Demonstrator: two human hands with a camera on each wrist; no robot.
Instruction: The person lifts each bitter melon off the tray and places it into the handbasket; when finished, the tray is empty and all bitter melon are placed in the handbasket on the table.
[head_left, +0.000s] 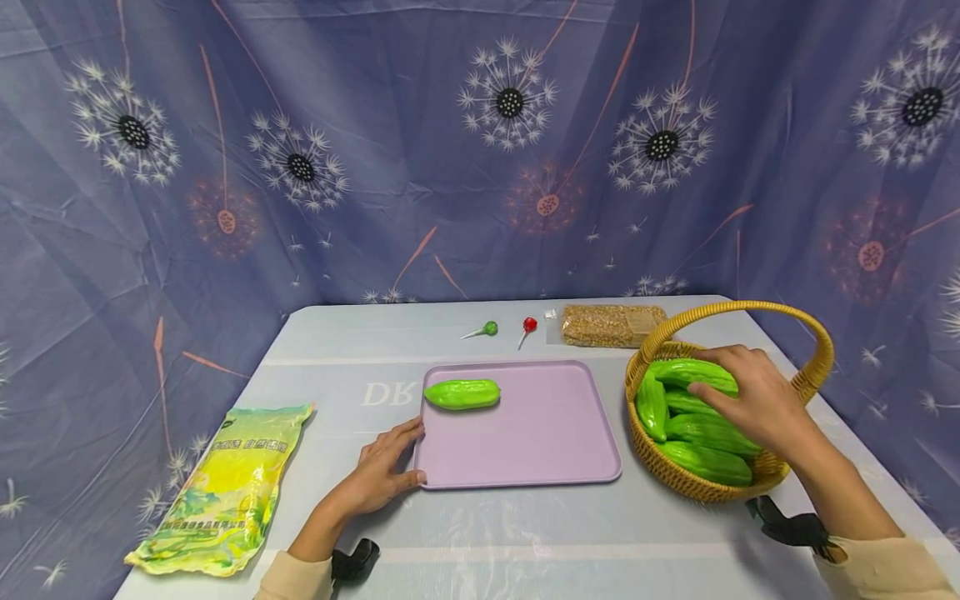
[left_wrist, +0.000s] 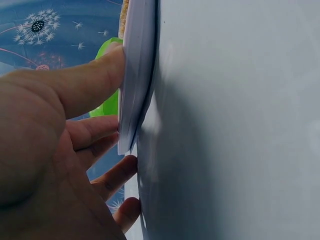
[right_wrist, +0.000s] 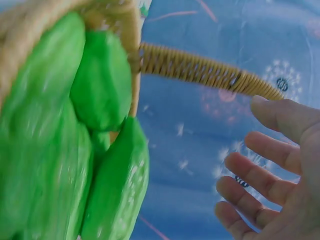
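A light-purple tray (head_left: 525, 442) lies on the table, with one bright green bitter melon (head_left: 462, 394) near its upper left corner. At the tray's left edge, my left hand (head_left: 382, 471) touches the rim with thumb and fingertips spread apart, as the left wrist view also shows. Over a yellow wicker basket (head_left: 651, 457) hangs my right hand (head_left: 757, 400), its fingers loosely bent. Several more green bitter melons (head_left: 705, 462) fill that basket. In the right wrist view the right hand (right_wrist: 280, 170) holds nothing and stands apart from the bitter melons (right_wrist: 117, 190).
The basket's tall handle (head_left: 750, 307) arches behind the right hand. At the back lie a green lollipop (head_left: 490, 328), a red lollipop (head_left: 529, 324) and a clear bag of tan grains (head_left: 611, 325). A yellow-green packet (head_left: 225, 492) lies at the left edge of the table.
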